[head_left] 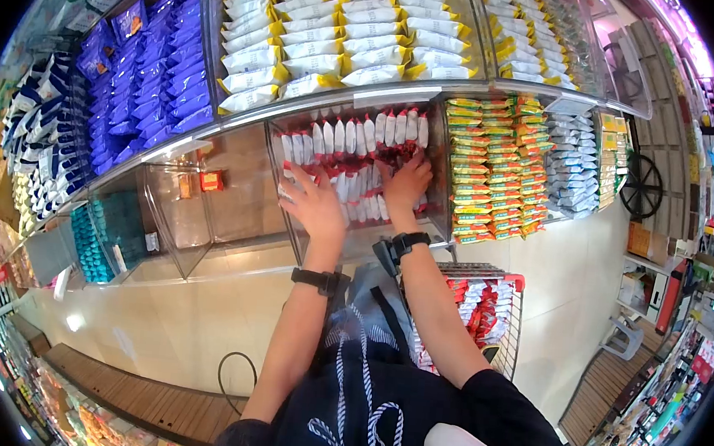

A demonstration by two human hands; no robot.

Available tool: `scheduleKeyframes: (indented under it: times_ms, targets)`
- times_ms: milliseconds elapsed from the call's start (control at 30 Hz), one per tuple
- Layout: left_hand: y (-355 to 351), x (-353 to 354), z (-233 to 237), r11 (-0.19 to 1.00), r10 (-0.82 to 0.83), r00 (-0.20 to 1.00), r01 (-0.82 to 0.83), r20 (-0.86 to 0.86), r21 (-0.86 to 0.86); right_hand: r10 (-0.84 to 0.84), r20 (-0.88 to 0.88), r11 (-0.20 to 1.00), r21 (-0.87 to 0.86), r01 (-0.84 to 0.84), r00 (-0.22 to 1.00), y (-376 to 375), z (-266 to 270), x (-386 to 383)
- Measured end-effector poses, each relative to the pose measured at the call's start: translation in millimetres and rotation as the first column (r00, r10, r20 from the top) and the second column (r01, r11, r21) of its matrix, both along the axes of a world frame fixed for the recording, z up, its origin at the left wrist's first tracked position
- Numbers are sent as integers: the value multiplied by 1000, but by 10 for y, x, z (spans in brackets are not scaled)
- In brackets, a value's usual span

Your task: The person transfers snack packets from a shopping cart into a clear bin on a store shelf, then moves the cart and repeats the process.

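Observation:
Both my hands reach into a clear shelf bin [436, 226] filled with red-and-white snack packets [355, 136] standing in rows. My left hand [315, 204] lies flat with fingers spread on the packets at the bin's left side. My right hand [407, 184] presses against the packets further right, fingers curled onto them; whether it grips one I cannot tell. Each wrist wears a black band. Below my arms stands a wire shopping cart [510, 323] holding more red-and-white packets [475, 303].
Neighbouring bins hold blue packets [163, 74], white-and-yellow packets [338, 33], green-yellow-orange packets [495, 167] and teal packets [91, 240]. One clear bin [183, 201] holds a small red box [212, 181]. A white stool [623, 336] and stocked shelves stand at the right.

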State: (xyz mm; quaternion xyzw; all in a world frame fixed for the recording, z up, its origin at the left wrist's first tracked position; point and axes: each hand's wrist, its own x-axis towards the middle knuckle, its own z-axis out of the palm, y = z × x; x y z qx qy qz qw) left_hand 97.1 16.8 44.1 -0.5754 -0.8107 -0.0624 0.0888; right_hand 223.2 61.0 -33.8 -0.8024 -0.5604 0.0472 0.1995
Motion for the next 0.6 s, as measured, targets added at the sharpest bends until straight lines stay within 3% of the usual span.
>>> scheduleKeyframes:
  times_ms: [133, 233, 333, 433, 600]
  targets:
    - [-13, -29, -12, 999, -7, 999, 9, 42, -48, 126, -151, 991, 52, -119, 981, -139, 142, 142]
    - [-11, -54, -35, 992, -10, 1000, 10, 0, -123, 93, -179, 976, -178, -125, 979, -244, 285, 82]
    - [-1, -58, 28, 990, -6, 1000, 10, 29, -139, 44, -349, 920, -352, -175, 936, -270, 316, -131]
    - [-11, -52, 161, 994, -23, 990, 38, 140, -107, 95, -165, 914, -376, -152, 982, -252, 179, -240]
    - [-87, -188, 196, 974, -194, 977, 202, 85, -105, 117, -191, 930, -323, -175, 975, -217, 29, -204]
